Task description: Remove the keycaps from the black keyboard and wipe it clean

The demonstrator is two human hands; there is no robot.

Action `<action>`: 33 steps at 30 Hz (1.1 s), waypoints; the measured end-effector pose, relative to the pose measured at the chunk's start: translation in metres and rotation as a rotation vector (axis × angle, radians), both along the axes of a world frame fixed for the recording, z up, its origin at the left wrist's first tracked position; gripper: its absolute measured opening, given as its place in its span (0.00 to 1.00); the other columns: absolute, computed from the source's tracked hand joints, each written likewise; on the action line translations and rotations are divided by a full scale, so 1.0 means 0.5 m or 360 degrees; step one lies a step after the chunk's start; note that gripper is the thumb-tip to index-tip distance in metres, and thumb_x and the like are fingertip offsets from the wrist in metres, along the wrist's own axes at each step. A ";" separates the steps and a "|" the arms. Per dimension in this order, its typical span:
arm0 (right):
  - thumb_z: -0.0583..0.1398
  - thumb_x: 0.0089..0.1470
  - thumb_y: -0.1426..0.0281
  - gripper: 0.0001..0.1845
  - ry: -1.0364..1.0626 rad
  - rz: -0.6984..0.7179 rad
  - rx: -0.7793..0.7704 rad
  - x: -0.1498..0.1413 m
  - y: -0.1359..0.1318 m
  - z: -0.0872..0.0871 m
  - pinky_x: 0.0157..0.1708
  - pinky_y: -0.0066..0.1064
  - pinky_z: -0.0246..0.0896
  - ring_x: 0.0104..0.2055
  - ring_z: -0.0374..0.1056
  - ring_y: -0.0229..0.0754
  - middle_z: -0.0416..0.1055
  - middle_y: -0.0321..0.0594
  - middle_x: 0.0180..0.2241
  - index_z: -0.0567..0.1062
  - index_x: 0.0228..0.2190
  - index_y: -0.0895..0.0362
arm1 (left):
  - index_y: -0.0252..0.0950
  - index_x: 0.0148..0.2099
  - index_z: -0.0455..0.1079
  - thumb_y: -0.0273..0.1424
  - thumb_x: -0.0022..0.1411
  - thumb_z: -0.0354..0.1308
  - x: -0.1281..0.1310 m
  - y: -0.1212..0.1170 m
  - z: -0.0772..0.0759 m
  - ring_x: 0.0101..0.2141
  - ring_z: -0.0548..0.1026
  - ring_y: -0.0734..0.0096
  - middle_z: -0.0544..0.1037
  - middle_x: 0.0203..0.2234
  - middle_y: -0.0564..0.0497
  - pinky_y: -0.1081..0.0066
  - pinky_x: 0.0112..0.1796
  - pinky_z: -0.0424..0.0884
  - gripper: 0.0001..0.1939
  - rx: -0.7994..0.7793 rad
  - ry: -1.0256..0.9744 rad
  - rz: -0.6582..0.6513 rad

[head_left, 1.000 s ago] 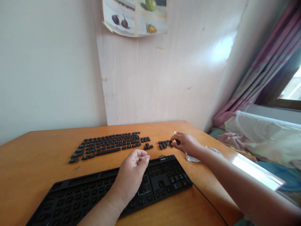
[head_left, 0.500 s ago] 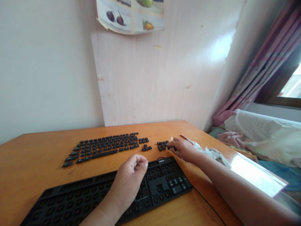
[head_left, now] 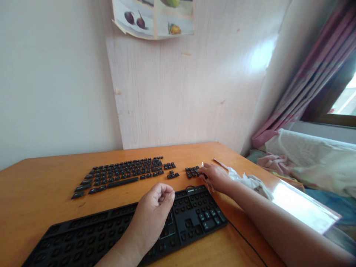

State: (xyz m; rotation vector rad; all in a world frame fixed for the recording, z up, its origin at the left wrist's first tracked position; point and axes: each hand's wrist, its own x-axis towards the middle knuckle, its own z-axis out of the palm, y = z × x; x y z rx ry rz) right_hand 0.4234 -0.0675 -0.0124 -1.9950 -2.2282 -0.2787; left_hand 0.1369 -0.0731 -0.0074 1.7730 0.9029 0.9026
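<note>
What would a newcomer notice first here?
Probably the black keyboard in the foreground, mostly stripped to empty key sockets. Behind it, loose black keycaps lie on the orange-brown desk in keyboard-like rows. Fruit pictures hang on the wall above.

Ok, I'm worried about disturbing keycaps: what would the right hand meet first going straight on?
The right hand would probably meet the small block of loose keycaps by its fingertips, though its height is unclear.
</note>
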 end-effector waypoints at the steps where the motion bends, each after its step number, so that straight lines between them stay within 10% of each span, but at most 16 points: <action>1: 0.55 0.60 0.69 0.13 -0.0003 -0.0009 0.0007 -0.001 -0.001 0.000 0.32 0.29 0.53 0.38 0.68 0.42 0.72 0.42 0.38 0.77 0.43 0.53 | 0.37 0.39 0.69 0.41 0.63 0.53 0.000 0.000 0.000 0.36 0.75 0.66 0.77 0.33 0.50 0.68 0.40 0.68 0.12 0.0033 0.0023 0.0007; 7: 0.56 0.60 0.67 0.13 0.0066 0.0003 0.0110 0.001 -0.008 0.005 0.35 0.29 0.55 0.39 0.69 0.42 0.74 0.42 0.38 0.77 0.43 0.52 | 0.39 0.46 0.70 0.44 0.63 0.52 -0.006 -0.004 0.004 0.46 0.74 0.61 0.78 0.43 0.47 0.62 0.49 0.68 0.17 0.0422 0.0387 0.0049; 16: 0.54 0.61 0.58 0.19 0.0564 0.0070 0.0388 0.010 -0.043 0.035 0.35 0.30 0.61 0.34 0.70 0.41 0.75 0.43 0.36 0.78 0.45 0.53 | 0.38 0.67 0.56 0.68 0.39 0.54 -0.025 -0.011 0.004 0.62 0.57 0.41 0.60 0.64 0.40 0.47 0.60 0.52 0.59 0.0765 0.1244 -0.0248; 33: 0.61 0.52 0.60 0.11 0.1246 0.0056 0.0381 -0.023 -0.117 0.077 0.28 0.29 0.58 0.29 0.64 0.37 0.72 0.37 0.28 0.77 0.31 0.55 | 0.41 0.65 0.60 0.62 0.41 0.59 -0.018 -0.058 0.031 0.59 0.61 0.42 0.64 0.61 0.41 0.45 0.59 0.55 0.53 0.0780 0.1410 -0.0313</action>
